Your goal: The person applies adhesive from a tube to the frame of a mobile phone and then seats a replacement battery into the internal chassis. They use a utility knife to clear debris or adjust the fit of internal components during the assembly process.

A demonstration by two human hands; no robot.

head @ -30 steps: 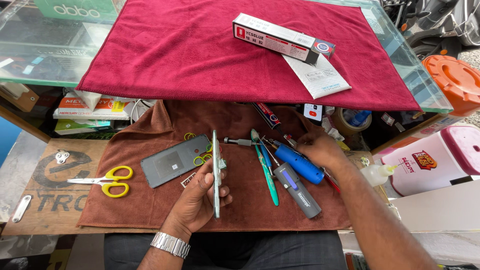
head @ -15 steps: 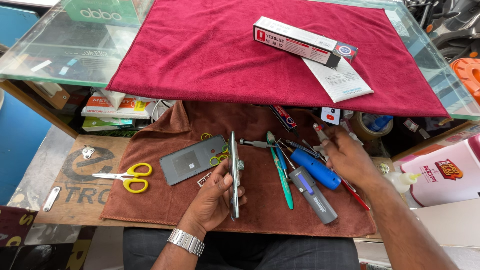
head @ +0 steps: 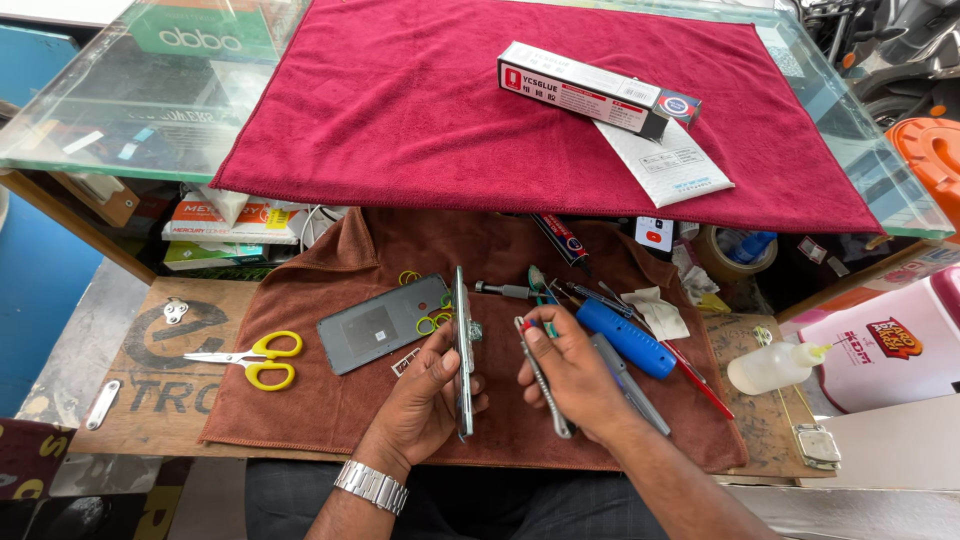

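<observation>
At twelve o'clock a long red-and-white box [head: 598,89] lies on the crimson towel [head: 420,110], a white leaflet [head: 668,163] beside it. The left hand [head: 428,395] grips a phone [head: 462,350] edge-up; the right hand [head: 575,375] holds tweezers [head: 541,380].

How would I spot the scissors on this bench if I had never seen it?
Find the brown cloth spread on the low bench below the glass counter. At its left edge, beside the grey phone back, lie the scissors. They are the only tool with bright yellow handles, well clear of both hands.
</observation>
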